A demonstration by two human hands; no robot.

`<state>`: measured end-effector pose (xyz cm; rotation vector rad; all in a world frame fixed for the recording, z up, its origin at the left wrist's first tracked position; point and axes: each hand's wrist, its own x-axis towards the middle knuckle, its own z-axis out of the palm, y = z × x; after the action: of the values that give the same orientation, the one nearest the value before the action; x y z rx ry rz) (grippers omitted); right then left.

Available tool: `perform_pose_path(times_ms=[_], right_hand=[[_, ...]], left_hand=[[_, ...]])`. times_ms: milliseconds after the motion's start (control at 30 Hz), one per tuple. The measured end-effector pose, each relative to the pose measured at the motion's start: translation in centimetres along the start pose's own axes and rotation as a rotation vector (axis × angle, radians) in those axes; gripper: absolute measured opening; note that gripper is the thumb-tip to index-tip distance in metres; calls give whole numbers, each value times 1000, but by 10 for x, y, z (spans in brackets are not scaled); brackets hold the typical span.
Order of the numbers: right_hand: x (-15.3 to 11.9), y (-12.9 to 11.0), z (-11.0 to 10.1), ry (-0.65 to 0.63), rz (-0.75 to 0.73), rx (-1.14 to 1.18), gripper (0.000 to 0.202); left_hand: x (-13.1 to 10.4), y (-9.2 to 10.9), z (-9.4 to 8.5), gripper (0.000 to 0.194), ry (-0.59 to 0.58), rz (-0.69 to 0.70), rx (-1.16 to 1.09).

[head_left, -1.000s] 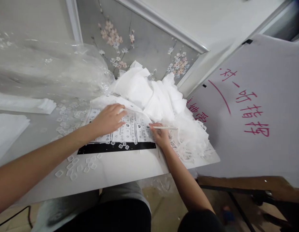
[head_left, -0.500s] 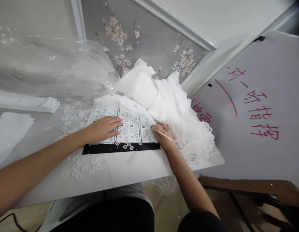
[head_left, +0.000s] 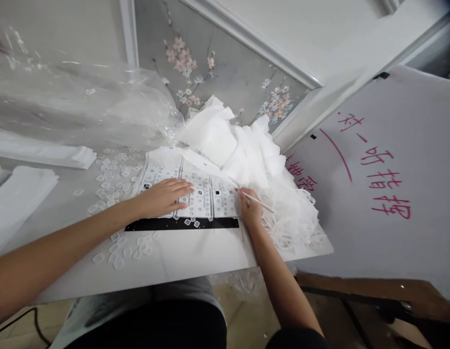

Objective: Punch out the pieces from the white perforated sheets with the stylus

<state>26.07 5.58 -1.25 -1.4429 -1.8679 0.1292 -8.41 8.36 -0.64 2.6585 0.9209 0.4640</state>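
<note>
My left hand lies open and flat on a white sheet printed with rows of small circles. The sheet covers a board in three panels, with a black strip showing along its near edge. A thin white stick is pinched in my right hand at the board's right edge, its tip pointing at the sheet's right side. Small dark squares show through the sheet. Several small clear square pieces lie on the black strip.
A heap of white thin fabric with loose strips sits behind and to the right. Clear square pieces are scattered left of the board. Folded white sheets and a plastic bag lie farther left. A whiteboard stands at the right.
My right hand has drawn back from the sheet's upper right part, and its fingers now pinch the stick more plainly. My left hand stays flat on the sheet. The view has shifted slightly.
</note>
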Motion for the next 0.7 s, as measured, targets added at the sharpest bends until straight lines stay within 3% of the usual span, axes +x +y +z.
perform_pose_path(times_ms=[233, 500, 600, 700], right_hand=[[-3, -1, -10, 89, -10, -41, 27], [-5, 1, -13, 174, 38, -20, 26], [-4, 2, -16, 226, 75, -17, 28], [-1, 0, -20, 288, 135, 40, 30]], left_hand=[[-4, -9, 6, 59, -94, -81, 15], [-2, -4, -6, 59, -119, -97, 9], [12, 1, -15, 54, -111, -107, 29], [44, 14, -15, 47, -29, -88, 19]])
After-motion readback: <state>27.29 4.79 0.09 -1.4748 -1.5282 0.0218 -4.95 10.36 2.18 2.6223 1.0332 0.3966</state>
